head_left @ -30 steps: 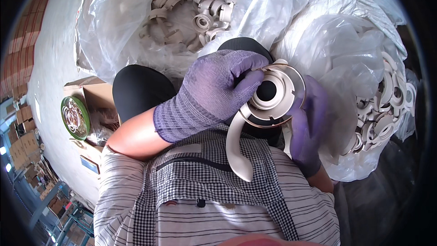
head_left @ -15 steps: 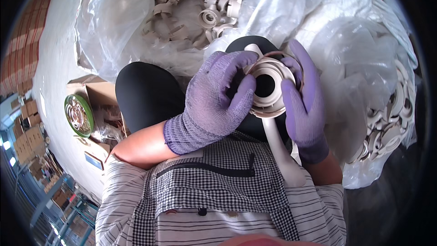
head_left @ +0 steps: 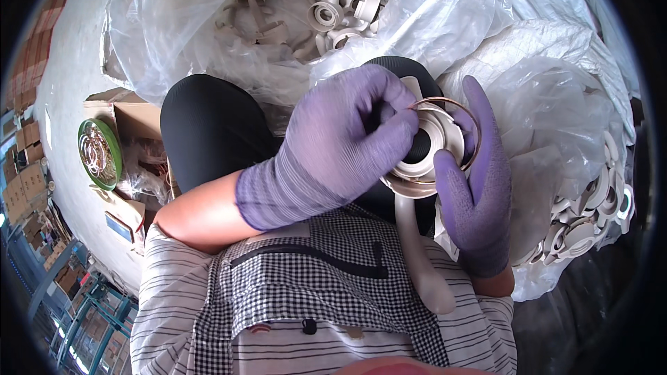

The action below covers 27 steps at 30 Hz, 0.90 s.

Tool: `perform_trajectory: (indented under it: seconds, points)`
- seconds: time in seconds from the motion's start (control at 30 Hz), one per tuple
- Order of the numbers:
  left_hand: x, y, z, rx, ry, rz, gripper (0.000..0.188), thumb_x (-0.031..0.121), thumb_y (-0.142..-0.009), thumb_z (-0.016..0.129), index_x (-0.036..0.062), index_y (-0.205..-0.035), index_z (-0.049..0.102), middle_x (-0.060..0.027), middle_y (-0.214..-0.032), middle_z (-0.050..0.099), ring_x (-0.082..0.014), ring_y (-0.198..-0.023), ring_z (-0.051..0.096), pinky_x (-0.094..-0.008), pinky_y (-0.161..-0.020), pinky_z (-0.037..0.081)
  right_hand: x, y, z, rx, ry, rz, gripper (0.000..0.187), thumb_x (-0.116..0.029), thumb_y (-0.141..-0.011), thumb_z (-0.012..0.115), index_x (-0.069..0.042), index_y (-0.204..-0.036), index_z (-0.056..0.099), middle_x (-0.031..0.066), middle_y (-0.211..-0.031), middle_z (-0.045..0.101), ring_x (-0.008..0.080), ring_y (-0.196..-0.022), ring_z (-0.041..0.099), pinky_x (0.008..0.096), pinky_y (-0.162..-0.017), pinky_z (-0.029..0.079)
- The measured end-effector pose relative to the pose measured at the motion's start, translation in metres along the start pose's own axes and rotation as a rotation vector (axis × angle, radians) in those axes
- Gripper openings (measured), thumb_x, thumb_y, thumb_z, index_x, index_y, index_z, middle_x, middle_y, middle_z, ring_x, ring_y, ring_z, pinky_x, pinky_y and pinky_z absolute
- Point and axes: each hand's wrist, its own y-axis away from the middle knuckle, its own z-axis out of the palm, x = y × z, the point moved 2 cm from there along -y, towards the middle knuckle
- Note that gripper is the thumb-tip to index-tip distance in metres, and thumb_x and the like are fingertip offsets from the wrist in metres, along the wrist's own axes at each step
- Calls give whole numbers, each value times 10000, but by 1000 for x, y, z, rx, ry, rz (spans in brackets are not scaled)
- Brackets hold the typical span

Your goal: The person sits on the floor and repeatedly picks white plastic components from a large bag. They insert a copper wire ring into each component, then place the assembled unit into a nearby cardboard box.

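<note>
Over my lap is a cream plastic part (head_left: 421, 257), its round, stepped head with a dark central opening facing up and its long curved handle lying against my apron. A thin copper-coloured ring (head_left: 442, 99) stands at a tilt over the head's right side. My left hand (head_left: 323, 142), in a purple knit glove, pinches the ring's upper left between thumb and fingertips. My right hand (head_left: 479, 201), gloved alike, grips the head's right side, thumb in front and fingers partly hidden behind; the ring runs through the gap between them.
Ahead, a clear plastic liner (head_left: 174, 35) surrounds many similar cream parts (head_left: 325, 14). Cream ring-shaped pieces (head_left: 580, 226) fill a bag at right. At left, a green bowl (head_left: 99, 154) of copper-coloured rings sits on an open cardboard box (head_left: 142, 121).
The copper ring has risen away from the head and tilted, pinched by my left hand, which has shifted right. The plastic part and my right hand sit slightly lower in view.
</note>
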Motion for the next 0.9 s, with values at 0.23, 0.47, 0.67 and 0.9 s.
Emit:
perform_trajectory:
  seconds: [0.23,0.47,0.67,0.9]
  points:
    - [2,-9,-8,-128,248,-274,136,65,-975,690,-19,-1082,694,-41,-985,714,-102,-887,672,-252,-834,550,-4,2,0,60,-27,-14,538,-121,-985,569,118,-1453,451,274,-1298,628,358,-1161,664,415,-1024,516]
    - [2,-10,-12,-148,-25,94,116,57,-951,709,-15,-1042,716,-48,-950,705,-118,-886,671,-267,-847,550,-3,4,-12,1,100,-104,397,-88,-1022,495,108,-1361,563,264,-1267,664,363,-1124,685,408,-997,530]
    - [4,-5,-12,-110,317,-305,88,70,-956,697,-4,-1003,702,-45,-933,693,-109,-888,656,-250,-822,534,0,6,-15,-10,-53,6,448,-87,-971,562,107,-1375,555,282,-1253,661,362,-1123,685,405,-996,527]
    - [17,-5,-5,-62,-225,-75,151,107,-956,687,-13,-1047,682,-53,-956,680,-116,-881,650,-269,-806,529,-3,13,-4,31,57,-48,680,-65,-879,613,103,-1501,396,290,-1296,619,380,-1178,653,415,-1025,507]
